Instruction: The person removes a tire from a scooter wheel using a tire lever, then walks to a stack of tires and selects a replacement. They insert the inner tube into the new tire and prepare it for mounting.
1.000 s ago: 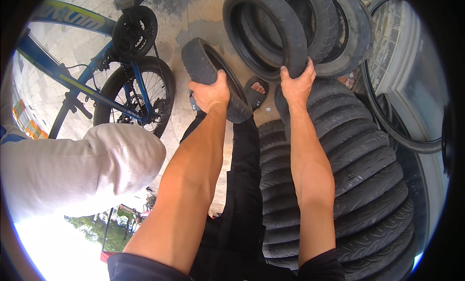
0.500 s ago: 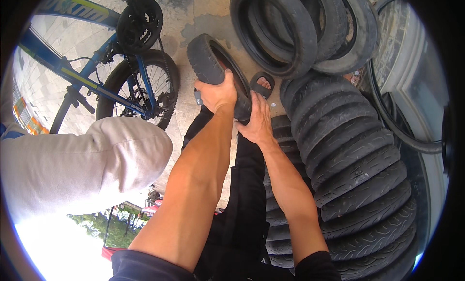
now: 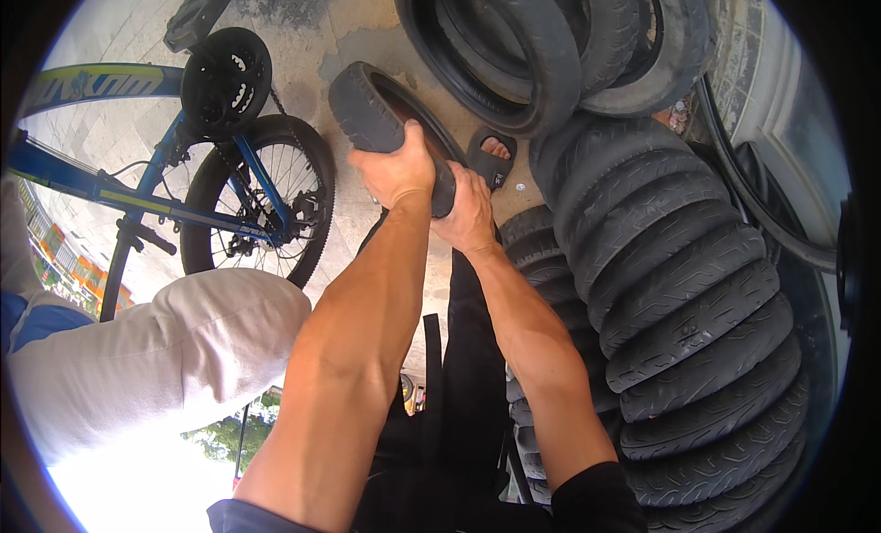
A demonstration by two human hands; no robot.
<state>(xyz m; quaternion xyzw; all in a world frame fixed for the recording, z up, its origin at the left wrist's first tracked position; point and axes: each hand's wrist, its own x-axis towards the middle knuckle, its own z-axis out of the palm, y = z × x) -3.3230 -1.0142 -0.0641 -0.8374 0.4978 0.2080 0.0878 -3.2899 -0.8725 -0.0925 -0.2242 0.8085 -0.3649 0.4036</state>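
Observation:
Both my hands grip a small black tyre [image 3: 362, 111], held tilted in front of my legs above the pavement. My left hand [image 3: 396, 170] wraps over its near side, the thumb pressed along the rim edge and the fingers hidden beneath the tread. At the tyre's lower right end, my right hand [image 3: 470, 207] holds the sidewall with its fingers bent over the edge. Something reddish shows inside the tyre's hollow. Just right of the tyre is my foot in a dark sandal [image 3: 493, 155].
A tall stack of worn tyres [image 3: 679, 285] runs down the right side. Several loose tyres [image 3: 551, 37] lean together at the top. On the left stand a blue bicycle [image 3: 138, 189] and a person's leg in light trousers [image 3: 184, 340]. A black tube [image 3: 734, 166] curves along a grey panel at far right.
The tyre has shifted slightly left and up in the view, with both hands still on it. My right hand's fingers have curled more tightly over its edge. The whole view has turned slightly.

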